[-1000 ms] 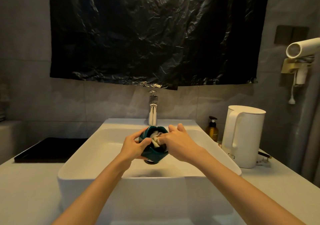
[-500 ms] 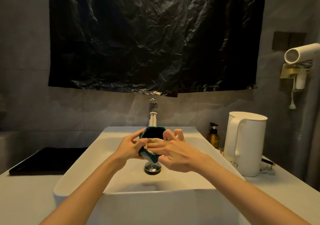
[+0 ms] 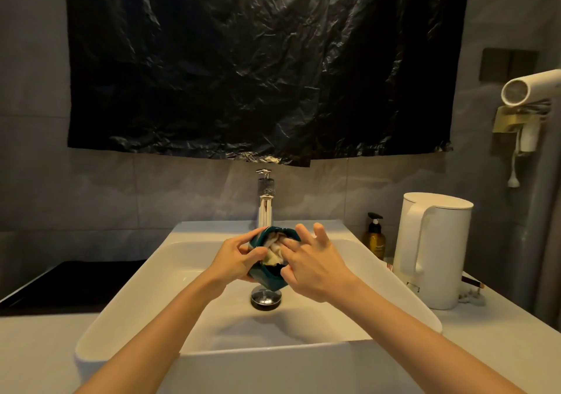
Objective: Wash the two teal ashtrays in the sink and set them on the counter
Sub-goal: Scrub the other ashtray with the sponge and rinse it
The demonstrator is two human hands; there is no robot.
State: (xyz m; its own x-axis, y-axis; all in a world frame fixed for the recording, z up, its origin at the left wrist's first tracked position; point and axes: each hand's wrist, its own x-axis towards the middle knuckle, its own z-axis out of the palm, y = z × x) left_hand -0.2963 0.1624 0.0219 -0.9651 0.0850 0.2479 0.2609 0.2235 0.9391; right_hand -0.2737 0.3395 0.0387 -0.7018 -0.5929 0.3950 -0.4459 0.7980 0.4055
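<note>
Mid-frame, your left hand (image 3: 235, 261) grips the glossy teal ashtray (image 3: 267, 281), mouth facing your right hand (image 3: 315, 267), whose fingers press a pale cloth (image 3: 272, 255) inside.

The teal ceramic ashtray (image 3: 263, 275) is above the white rectangular sink (image 3: 121, 311). Right of the sink, a white plastic kettle (image 3: 437, 251) stands on the pale desk (image 3: 491, 351), with an amber pump bottle (image 3: 375, 241) between.

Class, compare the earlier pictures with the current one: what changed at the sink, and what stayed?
The right hand, across the teal ashtray half a second ago, put its fingers back inside, pressing the pale cloth. The left hand keeps its grip; sink, kettle unchanged.
</note>
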